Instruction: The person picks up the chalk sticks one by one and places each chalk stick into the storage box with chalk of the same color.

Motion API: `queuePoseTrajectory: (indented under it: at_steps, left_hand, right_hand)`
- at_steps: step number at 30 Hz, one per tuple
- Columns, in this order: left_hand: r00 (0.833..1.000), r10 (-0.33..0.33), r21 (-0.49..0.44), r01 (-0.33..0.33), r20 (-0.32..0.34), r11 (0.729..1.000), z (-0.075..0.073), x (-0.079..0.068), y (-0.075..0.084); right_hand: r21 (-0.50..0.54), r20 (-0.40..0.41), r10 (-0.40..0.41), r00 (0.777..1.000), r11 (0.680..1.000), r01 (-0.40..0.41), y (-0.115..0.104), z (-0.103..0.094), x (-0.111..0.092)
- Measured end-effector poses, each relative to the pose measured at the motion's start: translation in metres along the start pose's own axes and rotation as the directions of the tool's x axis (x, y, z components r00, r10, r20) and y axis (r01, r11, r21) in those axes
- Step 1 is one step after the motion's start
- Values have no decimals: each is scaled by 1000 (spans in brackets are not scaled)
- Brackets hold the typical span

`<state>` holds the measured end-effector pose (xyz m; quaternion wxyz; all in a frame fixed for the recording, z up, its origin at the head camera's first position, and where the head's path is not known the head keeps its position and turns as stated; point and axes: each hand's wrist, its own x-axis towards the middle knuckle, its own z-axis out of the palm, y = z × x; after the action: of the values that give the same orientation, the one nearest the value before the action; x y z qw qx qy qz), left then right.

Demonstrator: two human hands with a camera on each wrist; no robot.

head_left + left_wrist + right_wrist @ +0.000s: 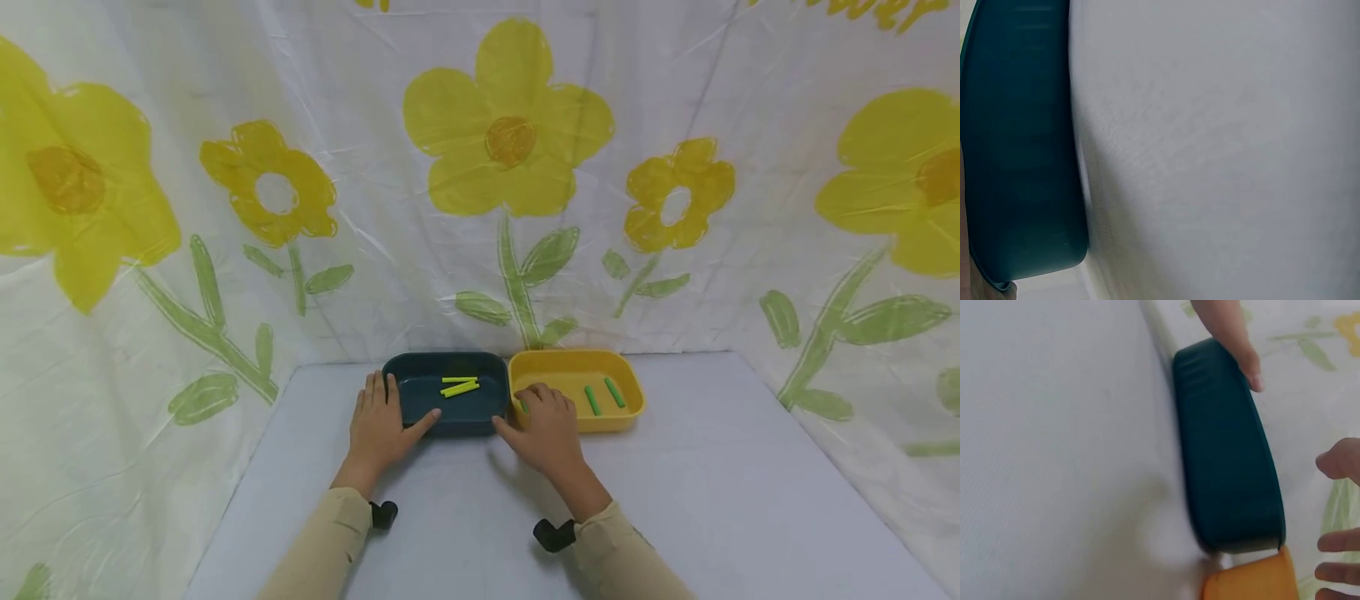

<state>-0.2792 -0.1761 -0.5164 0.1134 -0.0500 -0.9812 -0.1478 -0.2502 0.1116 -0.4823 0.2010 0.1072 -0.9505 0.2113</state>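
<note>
A dark teal tray [450,427] stands at the back of the table with a few thin yellow sticks [459,389] in it. My left hand [381,425] rests on its left end, fingers fairly straight along the rim and thumb over the front edge. Touching it on the right is a yellow tray [633,404], where green sticks [592,400] lie. Over that tray's left part hovers my right hand [546,423], a green stick partly showing beside its fingers. The right wrist view shows the thumb and fingers [1338,573] apart, with nothing visible between them.
Both trays stand on a white-covered table [465,525]. Close behind them hangs a white curtain [375,300] printed with yellow flowers. A black wrist device [555,535] sticks out by the right sleeve, another [384,514] by the left.
</note>
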Motion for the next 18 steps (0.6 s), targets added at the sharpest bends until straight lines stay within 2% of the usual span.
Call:
queuePoseTrajectory:
  at_steps: [5,12,18]
  left_hand:
    - [1000,1,-9,-1,-1,1000,1,-1,0]
    - [1000,6,-15,-7,-18,1000,2,0,1]
    - [1000,-6,0,6,2,1000,1,1,0]
  right_hand:
    - [28,8,-27,1000,999,27,8,-6,-4]
    - [5,7,-64,998,998,64,18,-18,-12]
    - [-5,3,-87,996,996,87,27,-24,-17]
